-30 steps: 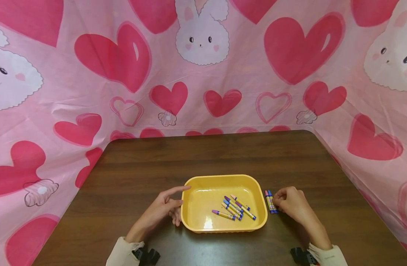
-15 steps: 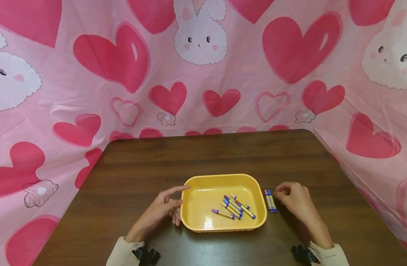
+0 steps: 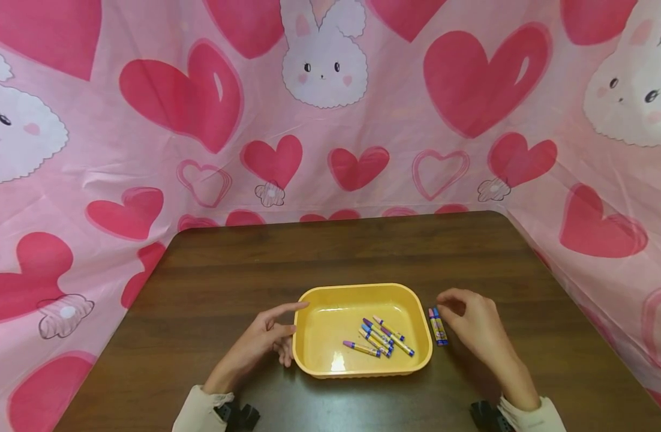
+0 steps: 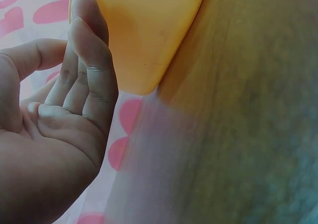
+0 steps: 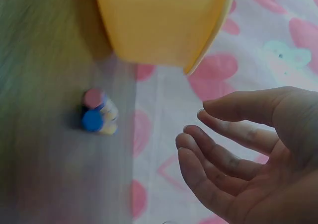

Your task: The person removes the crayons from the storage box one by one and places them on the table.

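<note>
A yellow tray stands on the table with several paper-wrapped crayons inside, toward its right half. My left hand touches the tray's left side, its index finger laid over the rim. The left wrist view shows this hand beside the tray's outer wall. Outside the tray, to its right, a pair of crayons lies side by side, one pink and one blue. Just right of them is my right hand, fingers loosely bent and holding nothing. In the right wrist view this hand is apart from both crayons.
The dark brown wooden table extends around the tray. Behind it and along both sides hangs a pink cloth printed with hearts and rabbits. A black wrist camera is strapped near the left sleeve.
My right hand was at the two crayons, drew away to the right, then came slightly back toward their tips at the far side. The crayons stay together; the left hand keeps its place.
</note>
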`<action>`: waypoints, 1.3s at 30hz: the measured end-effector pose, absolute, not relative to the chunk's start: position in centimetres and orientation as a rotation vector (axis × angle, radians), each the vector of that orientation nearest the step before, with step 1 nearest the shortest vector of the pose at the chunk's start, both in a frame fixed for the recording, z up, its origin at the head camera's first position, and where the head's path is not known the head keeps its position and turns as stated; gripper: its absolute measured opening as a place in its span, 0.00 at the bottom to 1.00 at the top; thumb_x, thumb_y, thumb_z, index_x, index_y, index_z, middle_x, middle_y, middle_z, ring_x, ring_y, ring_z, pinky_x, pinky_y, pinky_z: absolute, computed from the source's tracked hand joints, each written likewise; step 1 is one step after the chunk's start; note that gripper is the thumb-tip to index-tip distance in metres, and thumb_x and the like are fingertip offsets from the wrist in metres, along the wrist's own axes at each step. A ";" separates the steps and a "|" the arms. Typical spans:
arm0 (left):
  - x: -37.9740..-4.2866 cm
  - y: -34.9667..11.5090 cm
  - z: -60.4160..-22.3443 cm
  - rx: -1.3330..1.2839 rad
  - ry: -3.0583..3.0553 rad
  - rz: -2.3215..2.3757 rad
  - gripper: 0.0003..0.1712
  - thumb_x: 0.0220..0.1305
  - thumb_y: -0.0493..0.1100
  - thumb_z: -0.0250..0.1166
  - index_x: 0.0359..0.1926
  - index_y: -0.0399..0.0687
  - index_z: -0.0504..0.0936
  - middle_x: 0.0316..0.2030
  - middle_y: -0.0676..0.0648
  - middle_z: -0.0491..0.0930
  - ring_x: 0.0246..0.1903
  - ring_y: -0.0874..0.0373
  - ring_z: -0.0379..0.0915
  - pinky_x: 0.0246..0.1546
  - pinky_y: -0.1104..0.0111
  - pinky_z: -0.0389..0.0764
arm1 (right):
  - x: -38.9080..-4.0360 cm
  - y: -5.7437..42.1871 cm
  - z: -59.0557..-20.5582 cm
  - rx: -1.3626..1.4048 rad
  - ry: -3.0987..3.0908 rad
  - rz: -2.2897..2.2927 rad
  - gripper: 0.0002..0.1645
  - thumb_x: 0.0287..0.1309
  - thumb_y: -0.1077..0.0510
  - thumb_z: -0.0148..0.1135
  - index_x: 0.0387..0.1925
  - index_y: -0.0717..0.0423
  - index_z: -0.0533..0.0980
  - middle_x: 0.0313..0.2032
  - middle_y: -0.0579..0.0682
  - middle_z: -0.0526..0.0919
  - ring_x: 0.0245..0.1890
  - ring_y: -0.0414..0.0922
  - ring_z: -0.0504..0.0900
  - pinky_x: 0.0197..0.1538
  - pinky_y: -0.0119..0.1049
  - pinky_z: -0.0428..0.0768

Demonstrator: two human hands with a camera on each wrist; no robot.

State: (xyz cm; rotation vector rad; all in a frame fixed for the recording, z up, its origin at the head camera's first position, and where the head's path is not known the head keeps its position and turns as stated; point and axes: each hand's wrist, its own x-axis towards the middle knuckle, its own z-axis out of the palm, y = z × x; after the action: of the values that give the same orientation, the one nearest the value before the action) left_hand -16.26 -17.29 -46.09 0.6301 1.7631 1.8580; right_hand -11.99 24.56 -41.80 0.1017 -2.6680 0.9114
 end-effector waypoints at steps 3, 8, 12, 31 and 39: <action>-16.2 -17.3 -46.1 0.628 1.769 1.854 0.28 0.75 0.33 0.52 0.73 0.32 0.60 0.22 0.43 0.83 0.18 0.57 0.80 0.20 0.70 0.81 | -11.7 23.6 -41.1 0.155 -2.637 0.920 0.08 0.54 0.66 0.71 0.37 0.57 0.85 0.35 0.49 0.86 0.33 0.44 0.82 0.37 0.41 0.83; -16.3 -17.4 -46.2 0.629 1.757 1.858 0.29 0.75 0.34 0.52 0.73 0.33 0.60 0.22 0.44 0.83 0.18 0.58 0.81 0.20 0.70 0.81 | -11.5 21.4 -40.2 0.233 -2.602 0.930 0.08 0.52 0.67 0.72 0.36 0.56 0.85 0.33 0.47 0.84 0.30 0.43 0.79 0.34 0.39 0.81; -16.4 -17.4 -46.2 0.629 1.753 1.862 0.29 0.75 0.35 0.52 0.73 0.33 0.60 0.22 0.45 0.83 0.18 0.58 0.81 0.20 0.70 0.81 | -11.6 19.7 -39.8 0.310 -2.567 0.918 0.07 0.50 0.67 0.73 0.34 0.56 0.85 0.29 0.44 0.81 0.27 0.43 0.77 0.31 0.35 0.78; -16.5 -17.5 -46.3 0.628 1.787 1.840 0.29 0.75 0.35 0.52 0.73 0.34 0.60 0.22 0.45 0.83 0.18 0.57 0.81 0.21 0.69 0.82 | -12.4 14.5 -41.6 0.576 -2.673 1.121 0.08 0.51 0.66 0.73 0.35 0.56 0.84 0.34 0.47 0.85 0.32 0.41 0.81 0.37 0.37 0.83; -16.4 -17.5 -46.5 0.641 1.752 1.858 0.29 0.75 0.34 0.52 0.73 0.34 0.59 0.22 0.45 0.83 0.18 0.57 0.81 0.20 0.69 0.81 | -12.7 13.5 -43.8 0.785 -2.770 1.247 0.07 0.51 0.68 0.68 0.33 0.58 0.83 0.25 0.39 0.81 0.27 0.33 0.76 0.33 0.29 0.79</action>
State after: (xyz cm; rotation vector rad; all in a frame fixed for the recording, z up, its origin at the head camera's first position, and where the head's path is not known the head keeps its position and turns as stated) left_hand -16.36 -17.48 -46.48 0.6412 1.7522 1.8579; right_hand -12.75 13.49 -43.82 0.7847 -2.7701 1.2468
